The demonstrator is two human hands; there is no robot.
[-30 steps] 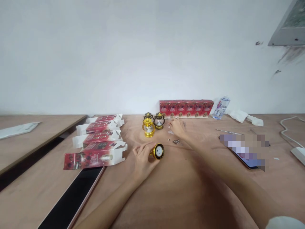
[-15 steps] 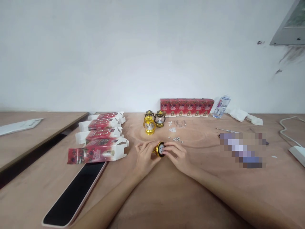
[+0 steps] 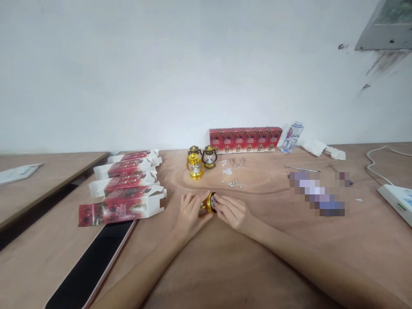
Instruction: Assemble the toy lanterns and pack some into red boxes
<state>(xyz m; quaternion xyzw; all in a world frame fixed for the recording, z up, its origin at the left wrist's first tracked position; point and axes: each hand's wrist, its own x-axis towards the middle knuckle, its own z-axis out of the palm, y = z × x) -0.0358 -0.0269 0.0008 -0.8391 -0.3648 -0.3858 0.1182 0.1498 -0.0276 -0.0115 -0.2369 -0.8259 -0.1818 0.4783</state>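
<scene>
My left hand (image 3: 189, 212) wraps its fingers round a small gold lantern (image 3: 209, 202) lying on its side on the wooden table (image 3: 244, 266). My right hand (image 3: 232, 211) presses its fingertips against the lantern's round base from the right. Just beyond the hands lies a little cluster of button cells (image 3: 234, 184) and some small white bits (image 3: 226, 171). A gold lantern (image 3: 195, 166) and two dark ones (image 3: 209, 156) stand upright further back.
Several open red-and-white boxes (image 3: 122, 201) lie in a row at the left. A row of closed red boxes (image 3: 245, 139) stands against the wall, with a water bottle (image 3: 291, 136) beside it. A black tablet (image 3: 92, 266) lies front left, a power strip (image 3: 397, 201) at right.
My right hand came back from the far small parts to the lantern's base. Both hands now hold the lantern, and the view has shifted slightly.
</scene>
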